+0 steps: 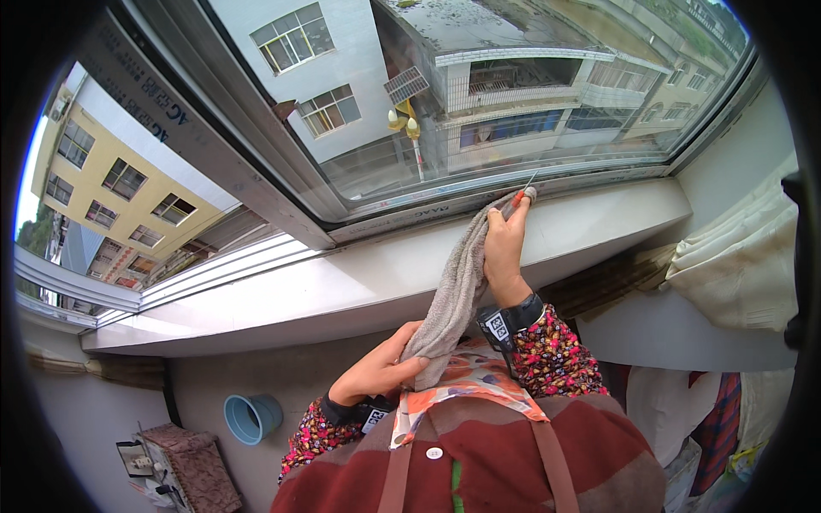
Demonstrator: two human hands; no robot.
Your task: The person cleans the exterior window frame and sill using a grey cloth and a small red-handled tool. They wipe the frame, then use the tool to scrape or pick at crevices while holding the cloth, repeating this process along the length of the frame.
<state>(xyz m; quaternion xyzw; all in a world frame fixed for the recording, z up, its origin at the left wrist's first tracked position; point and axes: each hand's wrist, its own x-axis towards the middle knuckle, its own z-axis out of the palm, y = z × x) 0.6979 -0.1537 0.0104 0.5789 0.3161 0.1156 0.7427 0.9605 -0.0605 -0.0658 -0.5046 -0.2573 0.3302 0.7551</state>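
My right hand (505,253) grips a screwdriver (517,198) with a red handle, together with one end of a grey towel (452,292). The towel passes around the handle, and the thin metal shaft sticks out towards the bottom rail (423,215) of the sliding window. I cannot tell whether the tip touches the rail. Lower down, my left hand (378,367) holds the other end of the towel in front of my apron (474,378). The towel is bunched lengthwise and hangs slanted between both hands, above the white windowsill (596,221).
Left of the glass pane (385,173), the window stands open above its tracks (224,269). A blue bucket (253,418) is on the floor at lower left, near a cloth-covered cabinet (192,468) bearing small items. A cream curtain (737,269) is gathered at the right.
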